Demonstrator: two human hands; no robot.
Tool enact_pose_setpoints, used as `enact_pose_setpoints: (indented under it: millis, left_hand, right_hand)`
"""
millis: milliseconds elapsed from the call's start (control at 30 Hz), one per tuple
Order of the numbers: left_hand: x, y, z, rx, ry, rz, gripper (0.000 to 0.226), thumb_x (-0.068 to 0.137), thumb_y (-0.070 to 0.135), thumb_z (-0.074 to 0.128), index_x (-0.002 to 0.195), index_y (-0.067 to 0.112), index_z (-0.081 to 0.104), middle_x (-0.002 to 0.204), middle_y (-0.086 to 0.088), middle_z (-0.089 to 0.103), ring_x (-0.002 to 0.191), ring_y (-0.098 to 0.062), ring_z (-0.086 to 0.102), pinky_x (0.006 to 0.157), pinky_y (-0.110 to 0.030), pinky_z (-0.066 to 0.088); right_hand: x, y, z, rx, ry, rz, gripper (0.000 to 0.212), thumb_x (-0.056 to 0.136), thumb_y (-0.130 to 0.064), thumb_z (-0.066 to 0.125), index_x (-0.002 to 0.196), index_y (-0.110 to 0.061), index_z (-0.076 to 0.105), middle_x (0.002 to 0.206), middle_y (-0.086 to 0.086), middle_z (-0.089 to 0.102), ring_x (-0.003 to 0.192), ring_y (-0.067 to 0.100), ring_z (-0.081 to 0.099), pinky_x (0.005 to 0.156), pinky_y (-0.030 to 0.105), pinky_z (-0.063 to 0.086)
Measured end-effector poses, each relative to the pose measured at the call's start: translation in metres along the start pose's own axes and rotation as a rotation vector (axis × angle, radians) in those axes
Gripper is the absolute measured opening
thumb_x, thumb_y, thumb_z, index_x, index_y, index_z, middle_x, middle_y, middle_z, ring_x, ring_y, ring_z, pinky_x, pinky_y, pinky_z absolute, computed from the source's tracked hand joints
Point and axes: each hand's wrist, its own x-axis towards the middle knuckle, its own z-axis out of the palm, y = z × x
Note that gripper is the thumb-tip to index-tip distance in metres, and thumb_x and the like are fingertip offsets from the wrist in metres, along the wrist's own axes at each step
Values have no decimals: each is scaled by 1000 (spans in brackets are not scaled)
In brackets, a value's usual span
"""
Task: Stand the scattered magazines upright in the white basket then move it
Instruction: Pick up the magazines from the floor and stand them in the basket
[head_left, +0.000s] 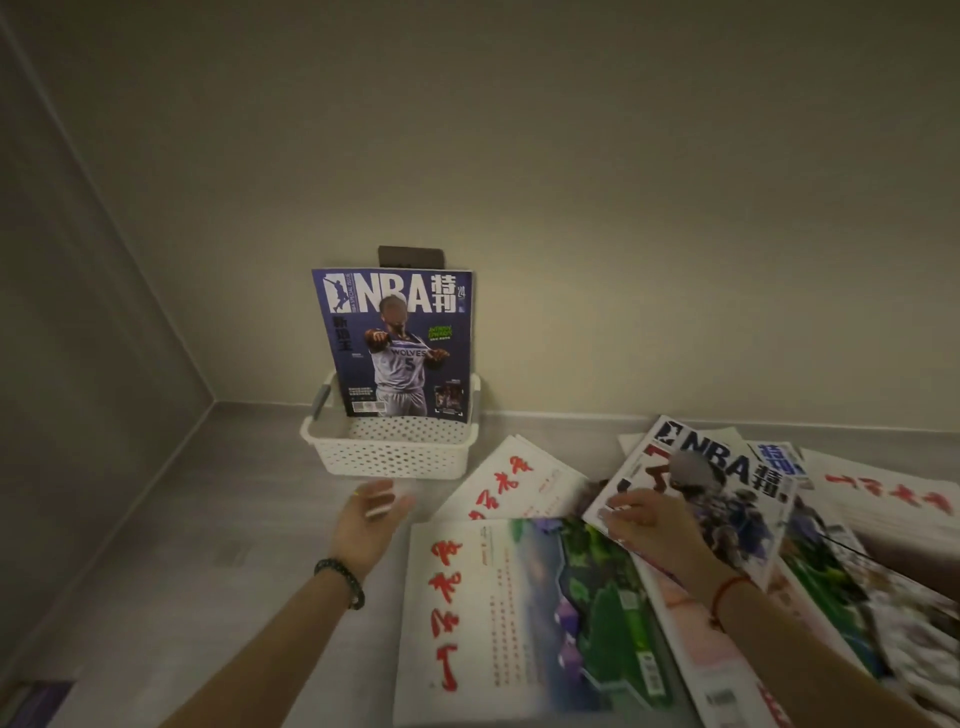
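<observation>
On the cluttered right side, the right hand (652, 525) pinches a white-covered NBA magazine (711, 499) by its near-left edge atop scattered magazines (519, 597). Left hand (371, 512) hovers open before the white basket (395, 454), where a blue NBA magazine (397, 343) stands against the wall (623, 208).
</observation>
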Motion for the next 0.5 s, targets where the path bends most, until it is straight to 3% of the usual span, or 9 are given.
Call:
enact_pose_setpoints:
  millis: [100,233,300,367,467,500]
  left_hand:
    - [-39,-29,26,178,-59,-83,56,77,24,69,125,7,46,129,-15,50,113,-28,51,87,-31,41]
    - [-90,-54,51,178,-108,-119,50,79,22,68,122,13,46,121,-11,51,95,-20,58,66,-20,50]
    - [-111,-64,63,130,-105,-142,45,79,19,67,119,13,48,114,-7,52,95,-21,55,72,-25,46]
    - [-131,-70,75,59,-102,-166,34,79,14,67,110,14,52,109,-6,54,96,-22,54,80,-28,44]
    - [-157,-75,91,59,-168,-235,2,82,19,63,80,19,62,88,-2,63,81,-17,59,76,-26,50]
    - [-163,-77,95,26,-211,-294,11,84,20,61,73,19,62,79,-2,65,74,-18,59,74,-31,51]
  right_hand:
    - [-26,33,1,16,-113,47,32,73,-3,69,104,-1,60,98,14,66,90,24,63,83,35,54]
    - [-59,73,14,-59,-221,54,51,71,-9,73,118,-9,53,113,4,57,106,18,55,87,22,46]
    - [-73,86,22,-200,-218,-54,55,69,-13,75,120,-13,52,112,-1,53,108,13,51,88,15,39]
    - [-82,96,30,-267,-267,-154,63,66,-16,75,123,-16,49,127,2,48,121,16,45,98,16,35]
    - [-86,106,37,-481,-361,-244,79,68,-25,74,136,-23,34,153,1,14,141,17,16,114,24,17]
    - [-86,108,37,-545,-364,-261,79,72,-26,71,139,-25,30,154,-2,7,143,17,9,116,26,13]
